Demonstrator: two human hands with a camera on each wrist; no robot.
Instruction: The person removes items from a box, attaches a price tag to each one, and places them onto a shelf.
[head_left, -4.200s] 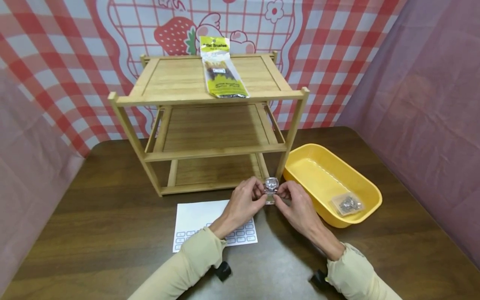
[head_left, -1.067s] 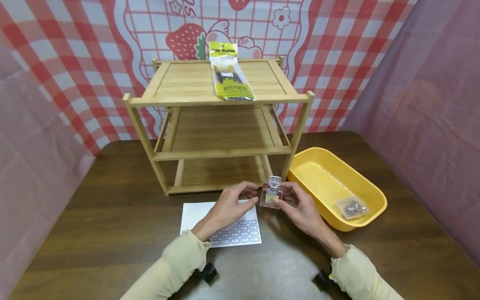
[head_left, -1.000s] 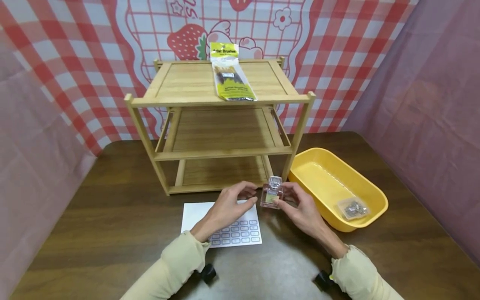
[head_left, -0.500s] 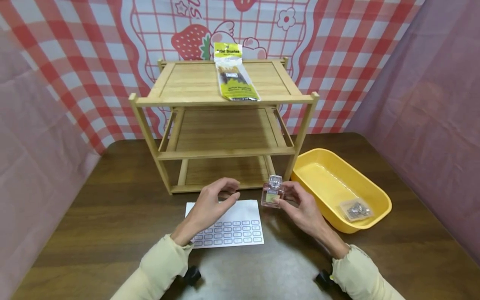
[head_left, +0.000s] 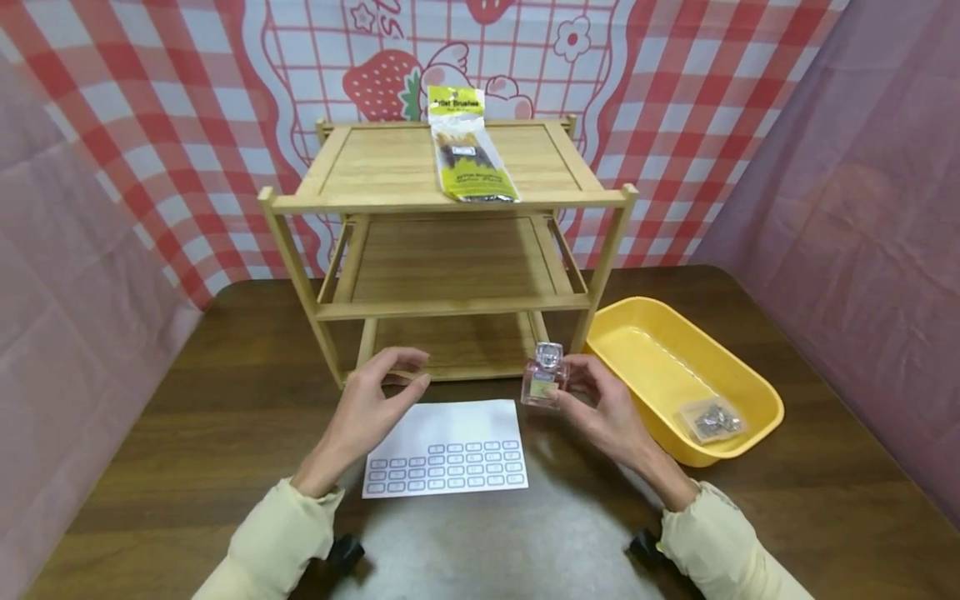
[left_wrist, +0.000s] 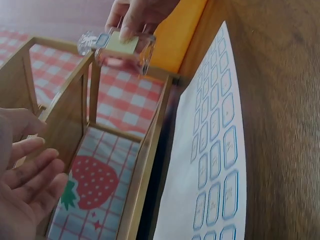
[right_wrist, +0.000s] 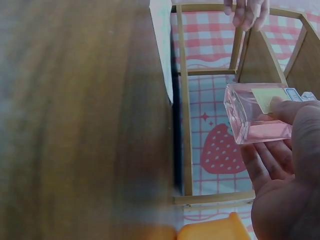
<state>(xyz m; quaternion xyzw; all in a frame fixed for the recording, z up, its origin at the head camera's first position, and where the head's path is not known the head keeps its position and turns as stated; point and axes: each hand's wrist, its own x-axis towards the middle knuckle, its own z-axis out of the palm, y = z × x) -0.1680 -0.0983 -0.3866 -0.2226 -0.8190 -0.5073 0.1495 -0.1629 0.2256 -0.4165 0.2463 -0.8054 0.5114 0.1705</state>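
Observation:
My right hand [head_left: 606, 412] pinches a small clear perfume bottle [head_left: 544, 385] of pink liquid, thumb on the front and fingers behind. The bottle is upright, its faceted cap on top, at the front right of the shelf. It bears a pale yellow label [right_wrist: 265, 98], and a small blue-edged sticker [right_wrist: 293, 94] shows towards the cap. My left hand [head_left: 366, 412] holds nothing, its fingers loosely curved over the left side of a white sticker sheet [head_left: 457, 421]. Rows of blue-edged stickers fill the sheet's near part; its far part is bare.
Behind the hands stands a three-tier wooden shelf [head_left: 450, 310], with a packet of artist brushes [head_left: 474, 162] on its top board. To the right, a yellow basin [head_left: 645, 325] holds a small clear pack of metal pieces [head_left: 712, 419]. All stand on a brown table [head_left: 187, 433].
At first both hands were on the bottle. The left hand has let go and moved left over the sheet. The right hand keeps the bottle and has lifted it slightly.

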